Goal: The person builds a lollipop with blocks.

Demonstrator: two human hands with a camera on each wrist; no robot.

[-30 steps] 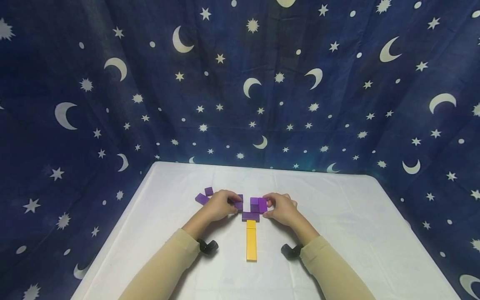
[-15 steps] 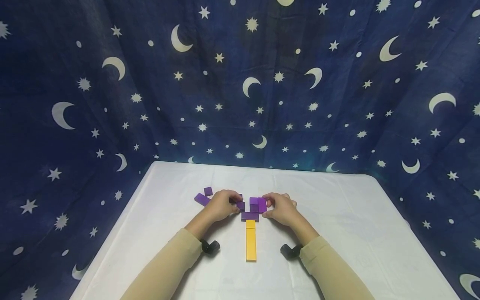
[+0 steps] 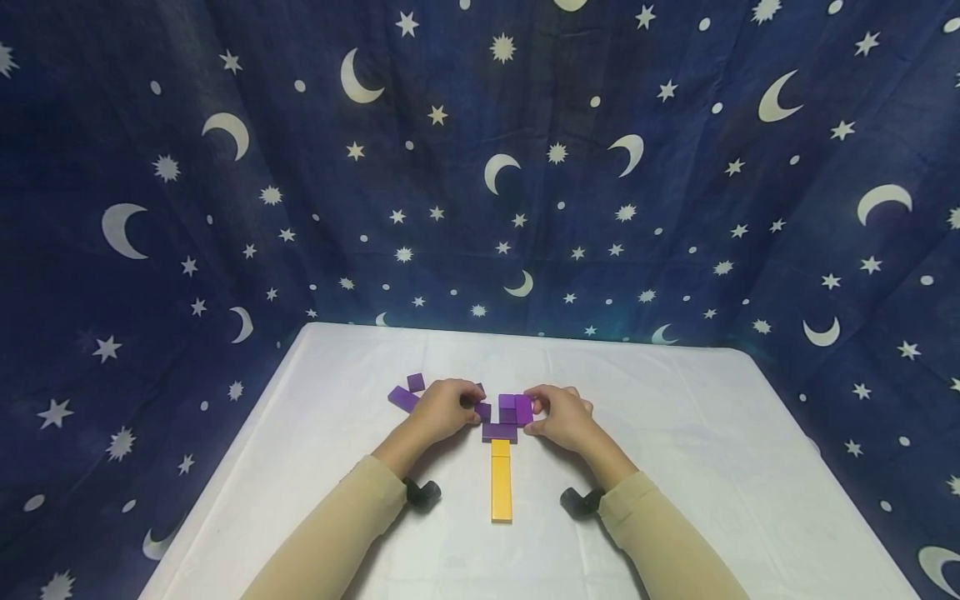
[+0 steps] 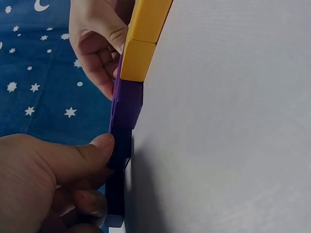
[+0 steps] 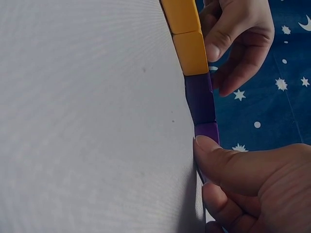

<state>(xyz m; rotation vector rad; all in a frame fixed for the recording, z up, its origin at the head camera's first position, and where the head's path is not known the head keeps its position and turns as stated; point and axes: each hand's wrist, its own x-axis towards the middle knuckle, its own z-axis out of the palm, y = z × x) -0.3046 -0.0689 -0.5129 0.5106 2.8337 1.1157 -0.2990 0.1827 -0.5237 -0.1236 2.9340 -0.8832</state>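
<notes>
- Between your hands, a dark purple block (image 3: 484,413) sits pinched by your left hand (image 3: 442,410).
- Your right hand (image 3: 564,418) pinches a bright purple block (image 3: 524,409) opposite.
- Between your hands but nearer you, a flat purple block (image 3: 499,432) touches yellow blocks (image 3: 501,487).
- Outside your left hand, loose purple blocks (image 3: 402,398) lie on the table (image 3: 675,417).
- Beyond your hands hangs a starry curtain (image 3: 450,183).

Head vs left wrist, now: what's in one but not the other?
Only head: a purple cube and purple rectangular block left of the rest, beige sleeves, black wrist cameras.

Only left wrist: folded fingers of the left hand, under its thumb.

Both: that hand, the right hand, held purple blocks, yellow rectangular blocks, white table, blue moon-and-star curtain.
</notes>
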